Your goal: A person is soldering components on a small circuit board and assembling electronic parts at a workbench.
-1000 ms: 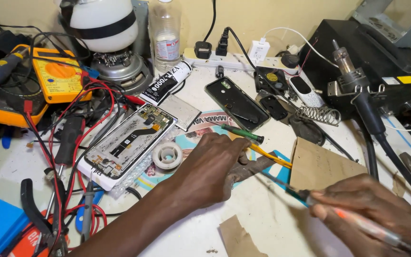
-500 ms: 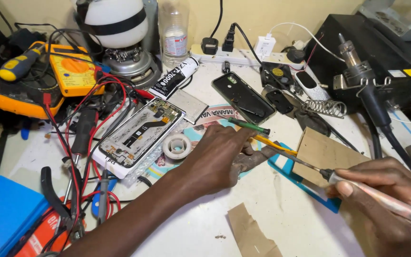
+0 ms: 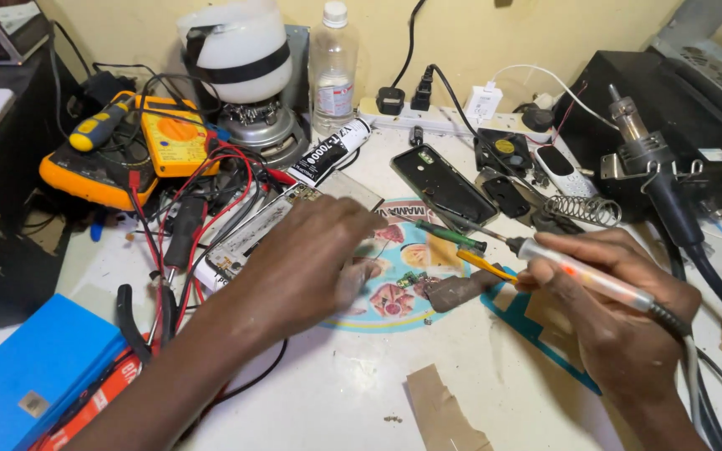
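left hand (image 3: 307,263) shifted left over open phone (image 3: 248,238), fingers spread flat; right hand (image 3: 620,309) grips soldering iron (image 3: 582,280). best: pin phone, steady tip.

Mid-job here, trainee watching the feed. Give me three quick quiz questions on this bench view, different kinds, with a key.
1. True or false: the right hand grips a pen-like soldering iron with its tip pointing left.
2. Multiple choice: what does the left hand partly cover? A) the yellow multimeter B) the opened phone C) the clear bottle
3. Fill in: beside the small circuit board, on the round printed mat, lies a green-handled ____.

Key: 1 true; 2 B; 3 screwdriver.
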